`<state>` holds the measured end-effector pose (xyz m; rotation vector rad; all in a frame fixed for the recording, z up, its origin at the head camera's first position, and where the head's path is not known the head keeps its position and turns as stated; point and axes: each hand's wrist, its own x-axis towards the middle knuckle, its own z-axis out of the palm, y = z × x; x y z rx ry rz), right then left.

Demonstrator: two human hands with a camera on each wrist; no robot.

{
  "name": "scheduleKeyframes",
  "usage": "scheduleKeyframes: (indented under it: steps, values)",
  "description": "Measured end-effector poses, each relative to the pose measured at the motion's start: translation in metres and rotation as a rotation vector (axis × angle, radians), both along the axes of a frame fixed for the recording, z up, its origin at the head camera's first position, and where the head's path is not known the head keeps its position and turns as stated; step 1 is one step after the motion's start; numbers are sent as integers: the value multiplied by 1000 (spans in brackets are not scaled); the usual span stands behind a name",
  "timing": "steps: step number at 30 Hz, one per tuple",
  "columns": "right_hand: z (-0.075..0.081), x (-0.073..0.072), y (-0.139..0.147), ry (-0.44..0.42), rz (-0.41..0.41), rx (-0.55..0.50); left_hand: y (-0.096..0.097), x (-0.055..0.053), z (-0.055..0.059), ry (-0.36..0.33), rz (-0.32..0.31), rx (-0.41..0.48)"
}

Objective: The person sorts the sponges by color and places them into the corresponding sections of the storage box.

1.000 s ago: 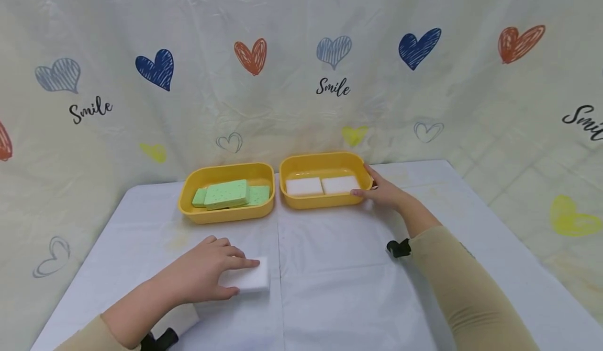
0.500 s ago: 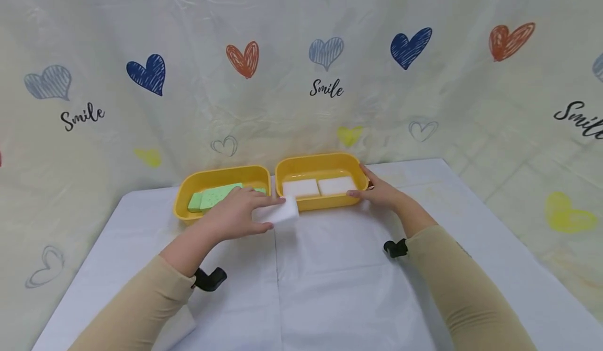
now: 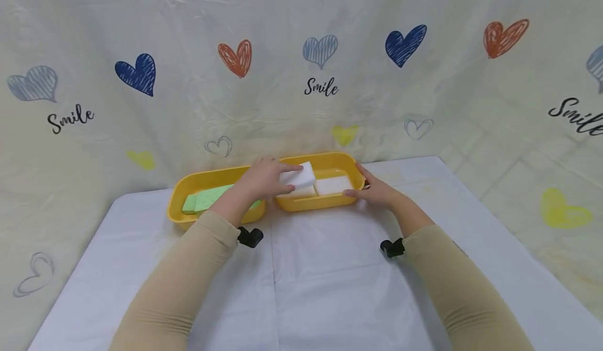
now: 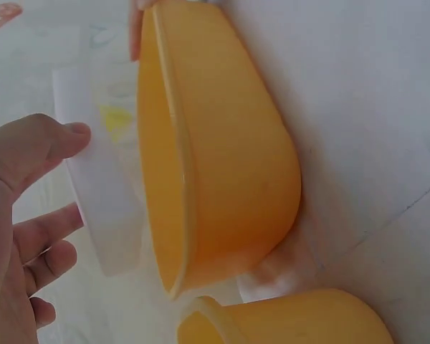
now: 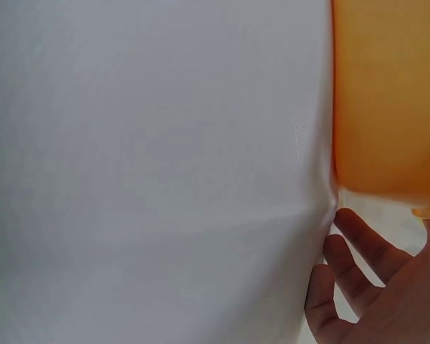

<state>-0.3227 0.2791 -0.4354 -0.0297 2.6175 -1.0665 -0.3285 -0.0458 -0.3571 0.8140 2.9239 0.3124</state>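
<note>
My left hand (image 3: 266,179) pinches a white rectangular sponge (image 3: 305,175) between thumb and fingers, over the right yellow tub (image 3: 325,202). From the left wrist, this sponge (image 4: 104,179) appears tilted beside the tub's opening, apart from the rim (image 4: 178,143). Inside the tub lie two white sponges; the right one (image 3: 333,185) shows well, and the left one is partly covered by the held sponge. My right hand (image 3: 377,190) grips the tub's right end, thumb at the front and index finger toward the back. Its other fingers (image 5: 358,247) spread low by the tablecloth.
Close on the left stands a second yellow tub (image 3: 176,219) with several green sponges (image 3: 207,199), partly hidden by my left hand and forearm. A white cloth (image 3: 330,272) covers the table. Behind the tubs hangs a curtain (image 3: 264,105) printed with hearts.
My left hand has carried the white sponge from the front-left table area up and rightward to above the right tub. My right hand has stayed on the tub.
</note>
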Motion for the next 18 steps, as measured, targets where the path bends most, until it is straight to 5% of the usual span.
scheduleKeyframes:
  steps: [9,18]
  values:
    - [2,3,0,2,-7,4,22,-26,-5,-66,45,-69]
    - [2,5,0,15,-2,-11,29,-35,-15,-130,96,-111]
